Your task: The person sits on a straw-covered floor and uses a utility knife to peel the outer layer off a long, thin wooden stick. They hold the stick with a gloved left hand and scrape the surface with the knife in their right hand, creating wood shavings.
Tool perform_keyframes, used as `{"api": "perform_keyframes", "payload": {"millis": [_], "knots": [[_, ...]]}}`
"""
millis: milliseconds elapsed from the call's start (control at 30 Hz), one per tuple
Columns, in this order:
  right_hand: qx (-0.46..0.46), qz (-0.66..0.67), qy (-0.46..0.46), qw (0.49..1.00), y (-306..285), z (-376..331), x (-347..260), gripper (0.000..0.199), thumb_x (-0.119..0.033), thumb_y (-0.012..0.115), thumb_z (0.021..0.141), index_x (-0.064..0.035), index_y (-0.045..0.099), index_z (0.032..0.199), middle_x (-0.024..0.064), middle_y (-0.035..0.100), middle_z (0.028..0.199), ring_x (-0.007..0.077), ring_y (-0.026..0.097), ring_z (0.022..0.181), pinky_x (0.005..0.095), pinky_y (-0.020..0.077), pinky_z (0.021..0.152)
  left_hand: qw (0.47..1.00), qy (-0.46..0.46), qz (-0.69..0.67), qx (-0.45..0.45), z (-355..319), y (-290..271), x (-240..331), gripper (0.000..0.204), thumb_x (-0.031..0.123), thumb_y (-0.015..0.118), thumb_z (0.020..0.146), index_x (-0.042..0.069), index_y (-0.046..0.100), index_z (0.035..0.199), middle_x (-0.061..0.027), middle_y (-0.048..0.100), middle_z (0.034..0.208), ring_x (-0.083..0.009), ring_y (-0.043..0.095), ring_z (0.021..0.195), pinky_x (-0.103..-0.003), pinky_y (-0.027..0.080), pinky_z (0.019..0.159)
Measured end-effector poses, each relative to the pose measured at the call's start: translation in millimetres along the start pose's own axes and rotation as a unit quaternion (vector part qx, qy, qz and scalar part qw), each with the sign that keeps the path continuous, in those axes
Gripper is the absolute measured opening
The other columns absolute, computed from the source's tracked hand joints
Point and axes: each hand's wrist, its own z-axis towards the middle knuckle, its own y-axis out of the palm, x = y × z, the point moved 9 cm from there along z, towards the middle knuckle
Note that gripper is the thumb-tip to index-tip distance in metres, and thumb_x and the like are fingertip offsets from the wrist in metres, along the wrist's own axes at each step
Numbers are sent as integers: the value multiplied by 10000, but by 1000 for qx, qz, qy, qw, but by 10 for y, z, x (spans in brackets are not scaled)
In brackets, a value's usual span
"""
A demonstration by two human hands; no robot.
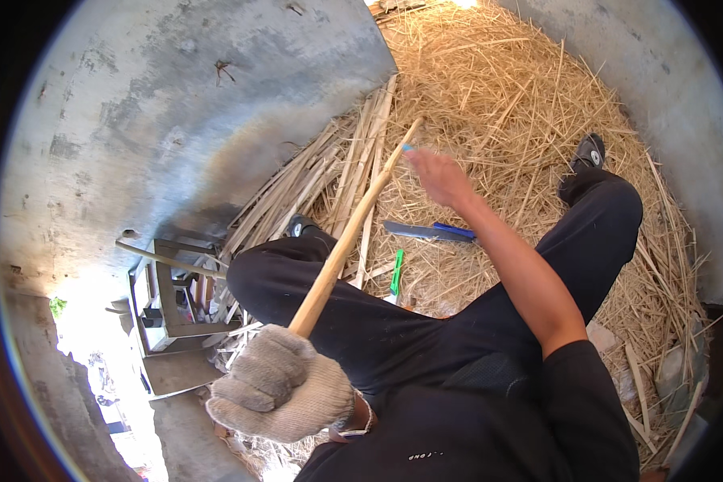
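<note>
My left hand (pixel 277 390), in a knitted grey-beige work glove, is closed round the near, thicker end of a long pale wooden stick (pixel 337 257). The stick slants up and away across my left leg and narrows toward its far tip over the straw. Bare, my right hand (pixel 438 177) is beside the far part of the stick with its fingers drawn together. A small blue thing (pixel 407 148) shows at those fingertips, against the stick; its kind is too small to tell. On the straw between my legs lie a dark-bladed knife (pixel 414 230) and a bright green cutter (pixel 397 271).
Loose straw (pixel 490 104) covers the floor ahead and to the right. Split wooden strips (pixel 361 157) lie along the left wall (pixel 177 120). At the left stands a small wooden stool-like frame (pixel 189 328) with things inside. Another grey wall (pixel 659 88) rises on the right.
</note>
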Motion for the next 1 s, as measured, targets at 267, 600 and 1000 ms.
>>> {"api": "perform_keyframes", "payload": {"millis": [267, 600, 1000], "knots": [[-172, -73, 148, 971, 268, -271, -211, 501, -449, 385, 1036, -34, 665, 1026, 184, 704, 863, 395, 690, 862, 507, 542, 748, 984, 43, 24, 170, 19, -92, 36, 462, 357, 315, 1055, 189, 319, 625, 47, 238, 494, -96, 155, 395, -268, 233, 398], [-100, 42, 182, 977, 57, -115, 277, 515, -414, 335, 1058, -8, 651, 1040, 195, 673, 793, 353, 678, 746, 462, 542, 690, 996, 48, 4, 80, -76, 80, 65, 493, 447, 280, 1057, 179, 392, 659, 40, 298, 457, -102, 197, 351, -280, 331, 380], [-160, 65, 171, 970, 310, -340, -155, 568, -494, 361, 1032, 7, 611, 935, 293, 640, 764, 483, 643, 794, 560, 497, 716, 998, 59, 14, 30, -111, 25, 56, 492, 444, 281, 1055, 173, 401, 662, 39, 324, 458, -105, 227, 352, -289, 334, 385]]}}
